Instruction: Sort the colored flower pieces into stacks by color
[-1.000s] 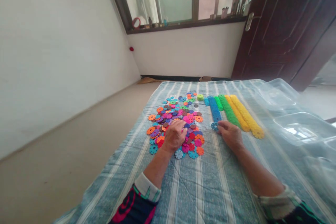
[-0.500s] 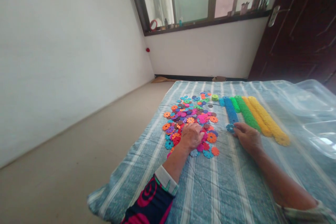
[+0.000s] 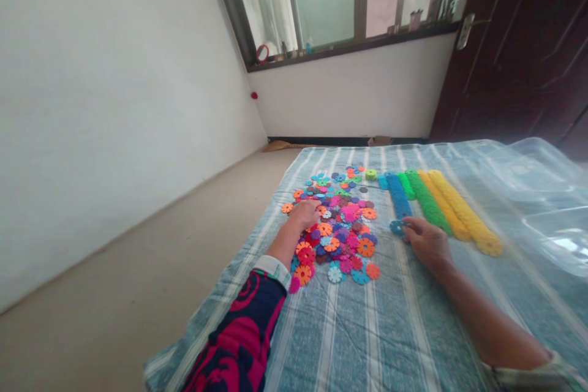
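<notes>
A heap of colourful flower-shaped plastic discs [image 3: 340,226] lies on a blue striped cloth [image 3: 367,331]. My left hand [image 3: 304,214] reaches into the heap's far left side, fingers curled down onto the discs; what they grip is hidden. My right hand [image 3: 425,239] rests on the cloth, fingers pinched on a blue disc [image 3: 395,226] at the near end of a blue stacked row [image 3: 397,195]. Beside it lie a short green row [image 3: 406,185], a long green row [image 3: 427,202] and two yellow rows [image 3: 459,211].
A small green stack [image 3: 371,174] stands at the heap's far edge. Clear plastic sheeting or bins [image 3: 542,196] lie to the right. A dark wooden door [image 3: 519,43] and a window sill [image 3: 349,49] with bottles stand behind. Bare floor [image 3: 114,294] lies to the left.
My left hand has moved from the near middle of the heap to its far left side. My right hand has stayed at the blue row's end. The camera view has shifted.
</notes>
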A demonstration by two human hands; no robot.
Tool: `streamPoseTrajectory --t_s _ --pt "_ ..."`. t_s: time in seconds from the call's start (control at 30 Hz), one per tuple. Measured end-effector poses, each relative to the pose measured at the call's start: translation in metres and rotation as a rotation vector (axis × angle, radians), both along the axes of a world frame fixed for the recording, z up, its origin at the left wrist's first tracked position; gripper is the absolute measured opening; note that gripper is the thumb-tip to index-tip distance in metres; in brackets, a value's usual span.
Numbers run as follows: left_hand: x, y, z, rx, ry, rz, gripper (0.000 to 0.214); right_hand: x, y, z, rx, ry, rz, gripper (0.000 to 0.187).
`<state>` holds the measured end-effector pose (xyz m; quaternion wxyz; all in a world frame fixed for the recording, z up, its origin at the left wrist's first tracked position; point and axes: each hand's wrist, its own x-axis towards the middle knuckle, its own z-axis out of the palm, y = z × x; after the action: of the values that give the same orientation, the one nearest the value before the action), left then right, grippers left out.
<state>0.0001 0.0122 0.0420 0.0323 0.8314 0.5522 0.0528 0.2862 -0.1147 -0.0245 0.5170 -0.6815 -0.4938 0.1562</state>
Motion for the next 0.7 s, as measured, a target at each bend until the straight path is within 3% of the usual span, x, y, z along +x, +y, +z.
streamPoseTrajectory --t_s 0.17,0.3,0.5,0.7 --pt "-0.024 0.016 0.005 0.019 -0.007 0.008 0.030 -0.002 0.002 0.001 -0.012 0.045 0.006 0.032" --pt "-0.011 0.010 0.004 0.066 -0.020 -0.059 0.025 -0.004 0.000 0.005 -0.026 0.057 0.013 0.034" --pt "0.022 -0.026 0.003 0.004 0.061 -0.108 0.024 -0.005 -0.002 0.006 -0.043 0.089 0.030 0.033" --pt "0.023 -0.067 -0.003 -0.024 0.028 -0.202 0.028 -0.005 -0.001 0.003 -0.059 0.076 0.038 0.037"
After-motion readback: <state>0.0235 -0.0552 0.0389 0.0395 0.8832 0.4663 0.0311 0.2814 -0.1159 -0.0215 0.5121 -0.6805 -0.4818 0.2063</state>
